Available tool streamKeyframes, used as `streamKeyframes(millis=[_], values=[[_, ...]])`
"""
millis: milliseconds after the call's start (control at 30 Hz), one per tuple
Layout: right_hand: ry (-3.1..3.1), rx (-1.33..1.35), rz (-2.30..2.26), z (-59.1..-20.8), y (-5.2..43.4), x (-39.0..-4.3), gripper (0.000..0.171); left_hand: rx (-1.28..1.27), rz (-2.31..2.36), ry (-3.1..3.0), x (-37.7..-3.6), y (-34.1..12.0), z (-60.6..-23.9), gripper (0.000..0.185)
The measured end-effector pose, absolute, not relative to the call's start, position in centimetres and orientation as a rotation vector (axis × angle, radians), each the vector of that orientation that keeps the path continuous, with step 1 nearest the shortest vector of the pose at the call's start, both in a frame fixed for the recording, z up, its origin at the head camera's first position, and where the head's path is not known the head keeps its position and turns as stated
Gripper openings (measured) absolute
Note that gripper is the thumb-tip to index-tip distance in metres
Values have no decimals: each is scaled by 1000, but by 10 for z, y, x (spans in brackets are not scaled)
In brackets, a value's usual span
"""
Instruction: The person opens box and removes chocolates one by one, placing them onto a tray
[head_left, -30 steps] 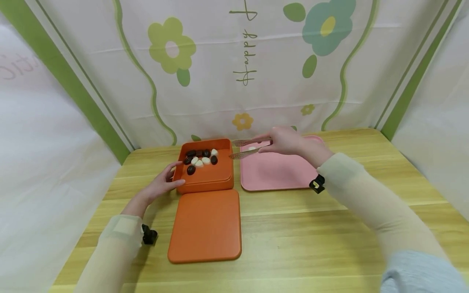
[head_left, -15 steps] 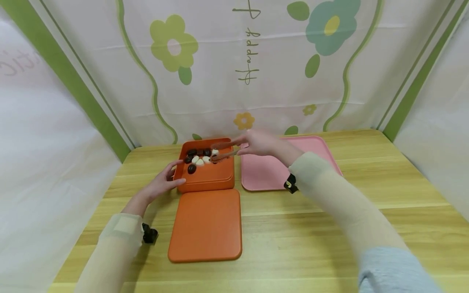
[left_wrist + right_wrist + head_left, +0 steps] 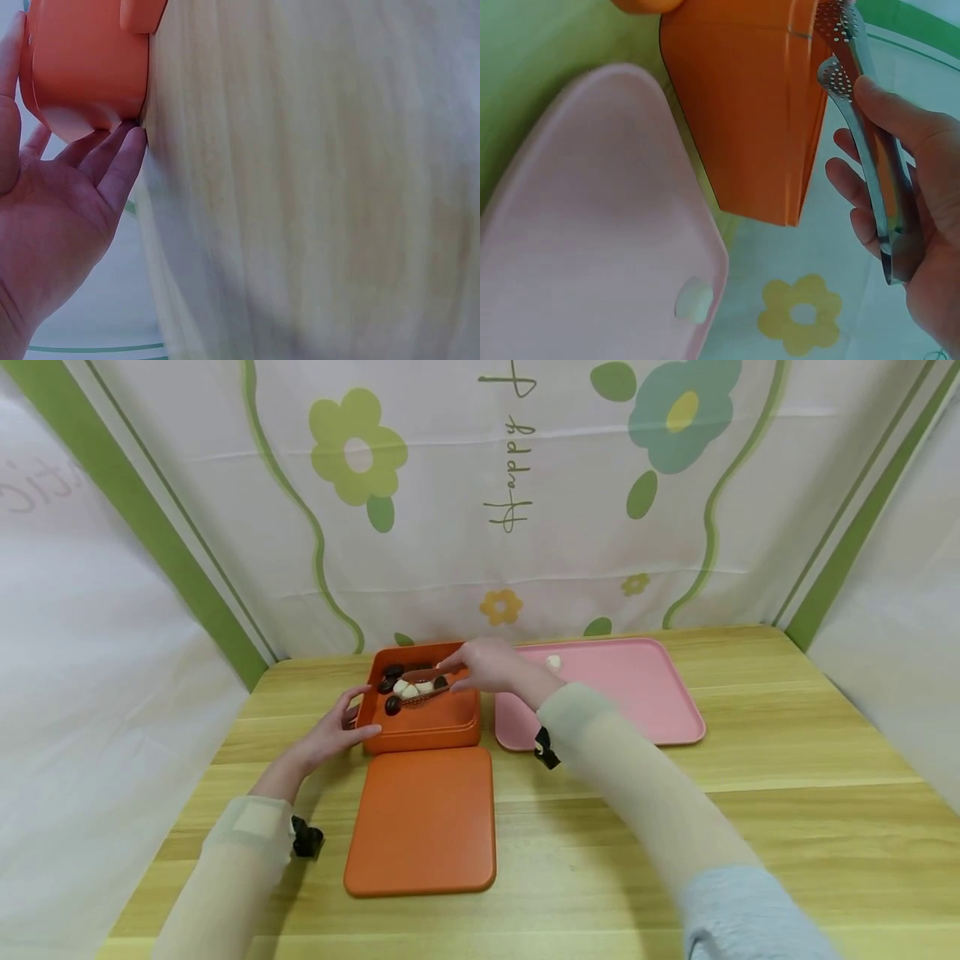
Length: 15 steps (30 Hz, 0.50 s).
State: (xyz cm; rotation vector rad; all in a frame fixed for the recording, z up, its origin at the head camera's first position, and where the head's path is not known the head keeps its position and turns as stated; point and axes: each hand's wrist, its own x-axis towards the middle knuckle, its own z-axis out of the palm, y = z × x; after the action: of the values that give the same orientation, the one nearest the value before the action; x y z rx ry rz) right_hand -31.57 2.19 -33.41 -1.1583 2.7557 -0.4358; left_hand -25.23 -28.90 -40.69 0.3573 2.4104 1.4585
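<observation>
My right hand (image 3: 491, 667) grips metal tongs (image 3: 877, 165) with perforated tips. In the head view the spread tips reach into an orange box (image 3: 420, 739), over small smooth oval pieces, several dark brown (image 3: 392, 705) and several white (image 3: 409, 691). The hand and tongs cover part of the pile. My left hand (image 3: 333, 731) holds the box at its near left corner, thumb at the front rim and fingers along the outer side, as the left wrist view shows from below. One white piece (image 3: 553, 662) lies on a pink tray (image 3: 630, 693) to the box's right.
An orange lid (image 3: 420, 822) lies flat in front of the box. All of it stands on a wooden table (image 3: 600, 860). A flower-printed cloth (image 3: 450, 485) hangs behind the table, with white cloth at both sides.
My right hand has carried the tongs left, from over the pink tray into the orange box. The white piece on the tray now shows beyond the hand. My left hand stays at the corner.
</observation>
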Motion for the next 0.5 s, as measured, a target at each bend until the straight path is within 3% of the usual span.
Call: streamKeyframes(millis=[500], values=[[2774,-1140,-359,-356,-12,-320,43,346,1464,2404,-255,-289,-408,80]])
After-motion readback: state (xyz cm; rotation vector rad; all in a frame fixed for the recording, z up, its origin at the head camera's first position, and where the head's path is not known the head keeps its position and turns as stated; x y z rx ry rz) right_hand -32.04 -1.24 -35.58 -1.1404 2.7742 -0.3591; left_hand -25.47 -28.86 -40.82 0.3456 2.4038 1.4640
